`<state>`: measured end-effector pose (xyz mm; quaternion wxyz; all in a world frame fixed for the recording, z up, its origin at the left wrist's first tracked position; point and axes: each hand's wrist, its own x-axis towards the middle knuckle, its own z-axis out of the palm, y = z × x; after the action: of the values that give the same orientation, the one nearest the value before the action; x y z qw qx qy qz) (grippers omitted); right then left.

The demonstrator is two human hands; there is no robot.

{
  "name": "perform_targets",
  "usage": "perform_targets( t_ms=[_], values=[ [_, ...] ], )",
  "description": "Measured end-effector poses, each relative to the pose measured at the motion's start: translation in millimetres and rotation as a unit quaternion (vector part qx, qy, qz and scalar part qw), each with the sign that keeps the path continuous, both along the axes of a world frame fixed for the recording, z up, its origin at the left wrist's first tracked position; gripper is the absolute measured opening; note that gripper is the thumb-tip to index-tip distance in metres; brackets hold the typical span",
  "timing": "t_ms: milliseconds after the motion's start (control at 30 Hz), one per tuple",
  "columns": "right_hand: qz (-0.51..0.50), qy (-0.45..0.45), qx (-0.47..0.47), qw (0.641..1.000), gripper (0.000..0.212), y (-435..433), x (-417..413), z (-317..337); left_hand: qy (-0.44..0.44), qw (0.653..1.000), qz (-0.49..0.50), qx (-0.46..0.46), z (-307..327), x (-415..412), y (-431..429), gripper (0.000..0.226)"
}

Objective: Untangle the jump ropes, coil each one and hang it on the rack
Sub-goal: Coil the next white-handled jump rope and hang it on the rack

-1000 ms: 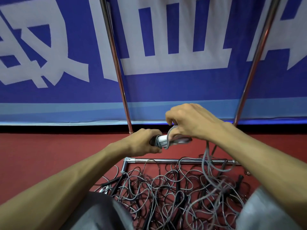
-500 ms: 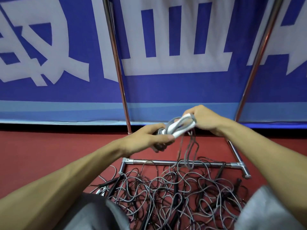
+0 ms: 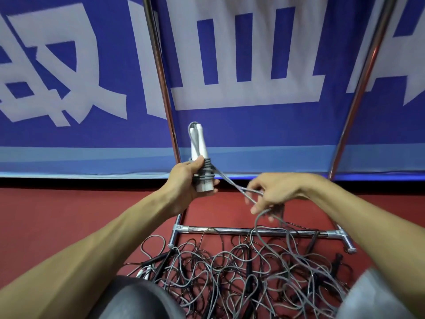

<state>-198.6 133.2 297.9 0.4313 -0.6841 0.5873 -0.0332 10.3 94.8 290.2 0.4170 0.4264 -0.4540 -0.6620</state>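
Observation:
My left hand (image 3: 187, 178) grips the two white handles (image 3: 199, 147) of a jump rope, held upright side by side, with grey cord wound several turns around them. The doubled grey cord (image 3: 232, 183) runs taut down to the right into my right hand (image 3: 273, 192), which pinches it with curled fingers. Below that hand the cord drops in loops onto a tangled pile of jump ropes (image 3: 241, 272) lying on the red floor. The chrome rack's base bar (image 3: 257, 231) crosses just behind the pile.
Two chrome rack uprights, the left upright (image 3: 161, 79) and the right upright (image 3: 363, 79), rise against a blue banner with white characters. Black handles (image 3: 249, 284) lie mixed into the pile. My knees fill the bottom edge, on both sides of the pile.
The handles have turned from lying across to standing upright in my left hand. My right hand has left the handles and moved down and right, drawing the cord out.

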Motion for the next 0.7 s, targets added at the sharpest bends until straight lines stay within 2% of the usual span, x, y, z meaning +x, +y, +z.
perform_targets(
  t_ms=[33,100,200,300,367,433,533,633,700],
  values=[
    [0.015,0.018,0.013,1.0,0.008,2.6,-0.1,-1.4,-0.011,1.0,0.022,0.005,-1.9,2.4,-3.2,0.023],
    [0.026,-0.009,-0.015,0.999,0.012,3.7,0.2,-1.6,-0.05,0.998,0.05,0.003,-7.6,8.9,-9.7,0.023],
    [0.026,-0.037,-0.119,0.992,0.012,3.1,6.3,7.6,-0.12,0.99,0.068,-0.017,-16.3,15.7,-15.2,0.022],
    [0.029,0.005,-0.247,0.969,0.019,2.6,10.6,17.1,-0.205,0.977,0.046,-0.045,-20.4,22.1,-15.5,0.023],
    [0.02,0.022,-0.294,0.955,0.02,4.3,8.4,22.8,-0.252,0.966,0.015,-0.058,-22.1,26.7,-15.3,0.024],
    [0.036,0.038,-0.292,0.955,0.018,6.8,5.7,26.1,-0.247,0.967,0.01,-0.069,-22.6,28.7,-14.1,0.012],
    [0.083,0.069,-0.272,0.956,0.015,12.3,9.0,25.2,-0.22,0.971,0.008,-0.09,-21.3,27.7,-12.2,0.028],
    [0.124,0.062,-0.292,0.946,0.02,19.0,17.0,29.6,-0.254,0.958,-0.037,-0.128,-22.7,24.9,-9.3,0.02],
    [0.138,0.051,-0.31,0.939,0.023,21.4,19.0,32.8,-0.311,0.936,-0.061,-0.156,-26.4,22.8,-8.8,0.019]
  ],
)
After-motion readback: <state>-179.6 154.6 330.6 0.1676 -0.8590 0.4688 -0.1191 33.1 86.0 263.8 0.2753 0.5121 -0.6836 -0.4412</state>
